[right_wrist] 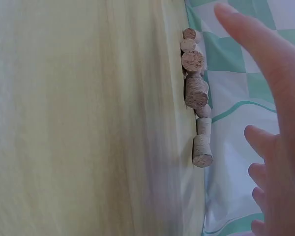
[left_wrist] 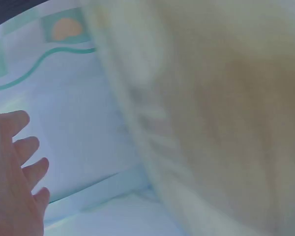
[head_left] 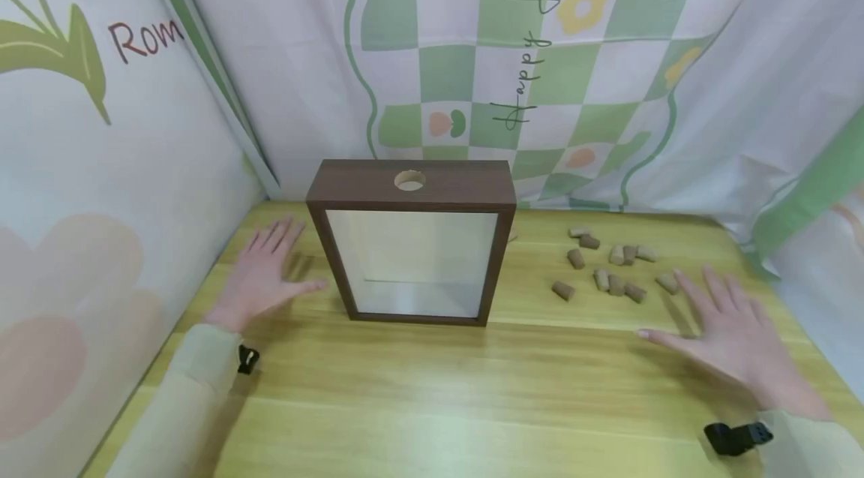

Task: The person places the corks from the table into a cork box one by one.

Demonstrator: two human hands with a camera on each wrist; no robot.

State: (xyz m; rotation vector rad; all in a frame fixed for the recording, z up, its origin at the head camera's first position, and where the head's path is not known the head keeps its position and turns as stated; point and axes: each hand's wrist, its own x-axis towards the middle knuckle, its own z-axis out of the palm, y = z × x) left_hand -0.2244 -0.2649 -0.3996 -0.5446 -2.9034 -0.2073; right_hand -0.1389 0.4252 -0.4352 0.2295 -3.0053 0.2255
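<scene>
A dark brown frame box (head_left: 411, 189) with a clear front and a round hole in its top stands upright on the wooden table. To its left, my left hand (head_left: 259, 275) has its fingers spread and holds nothing; the left wrist view shows the same hand (left_wrist: 14, 172) at its edge. Several corks (head_left: 616, 284) lie scattered right of the box. Close beside them is my right hand (head_left: 732, 335), fingers spread and free of any object. In the right wrist view the corks (right_wrist: 196, 91) lie beyond the tabletop, with the right hand (right_wrist: 280, 142) at the edge.
Patterned curtains (head_left: 466, 73) hang behind the table and along both sides. The wooden tabletop (head_left: 418, 395) stretches in front of the box. A pale blurred surface fills much of the left wrist view.
</scene>
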